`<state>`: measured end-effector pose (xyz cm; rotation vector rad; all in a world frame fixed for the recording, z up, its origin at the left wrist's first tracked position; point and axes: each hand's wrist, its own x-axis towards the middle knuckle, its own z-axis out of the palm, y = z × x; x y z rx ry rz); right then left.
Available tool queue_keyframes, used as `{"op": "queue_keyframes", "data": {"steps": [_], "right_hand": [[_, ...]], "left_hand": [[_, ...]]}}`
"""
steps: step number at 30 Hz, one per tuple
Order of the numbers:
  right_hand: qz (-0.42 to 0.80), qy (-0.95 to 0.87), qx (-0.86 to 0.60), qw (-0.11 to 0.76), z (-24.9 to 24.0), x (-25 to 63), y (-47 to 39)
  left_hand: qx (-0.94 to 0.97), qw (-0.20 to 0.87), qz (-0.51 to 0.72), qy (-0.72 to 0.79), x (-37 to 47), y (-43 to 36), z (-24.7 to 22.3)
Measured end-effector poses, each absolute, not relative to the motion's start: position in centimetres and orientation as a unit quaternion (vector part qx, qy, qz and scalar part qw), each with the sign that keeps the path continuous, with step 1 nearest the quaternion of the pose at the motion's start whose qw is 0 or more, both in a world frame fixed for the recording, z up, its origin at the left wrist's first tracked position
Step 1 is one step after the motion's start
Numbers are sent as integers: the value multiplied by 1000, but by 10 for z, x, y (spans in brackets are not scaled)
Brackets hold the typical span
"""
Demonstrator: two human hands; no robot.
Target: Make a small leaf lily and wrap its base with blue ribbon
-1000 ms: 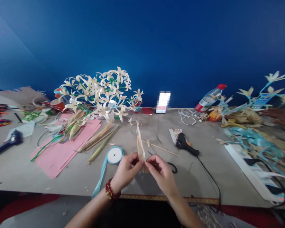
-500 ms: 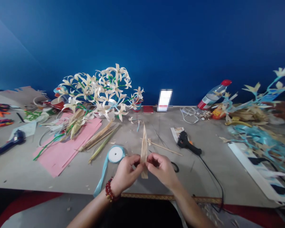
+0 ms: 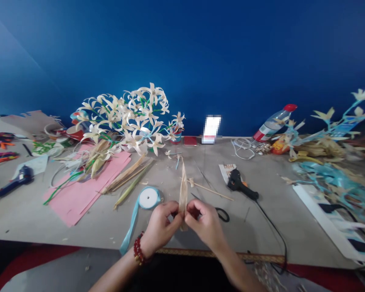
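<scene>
A long, pale dried husk strip stands pointed end up between my hands, near the table's front edge. My left hand pinches its lower left side between thumb and fingers, and a red bead bracelet circles that wrist. My right hand pinches the strip's lower right side, fingers curled. Left of my left hand lies a white spool with light blue ribbon trailing down. Black-handled scissors lie partly hidden behind my right hand. A thin stick with a pale knot at its end rests beyond.
White husk flowers stand at the back left above pink sheets. A black glue gun with its cable lies right, near a white power strip. A blue glue gun is far left; a bottle leans at the back.
Both hands have moved slightly down, still pinching the husk strip, which looks narrower at the fingers. More of the scissors now shows beside my right hand.
</scene>
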<state>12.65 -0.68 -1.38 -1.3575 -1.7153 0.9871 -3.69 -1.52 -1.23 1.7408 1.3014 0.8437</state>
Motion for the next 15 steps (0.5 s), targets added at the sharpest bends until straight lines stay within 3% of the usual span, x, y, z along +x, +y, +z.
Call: {"op": "queue_keyframes", "data": {"steps": [10,15], "right_hand": [[308,-687,-560,347,-19,132,-6],[250,-644,-623,367,-24,181,19]], "left_hand": [[653,446,360,496,-41,-26,-4],[540,591,336,497,-80,-36,2]]}}
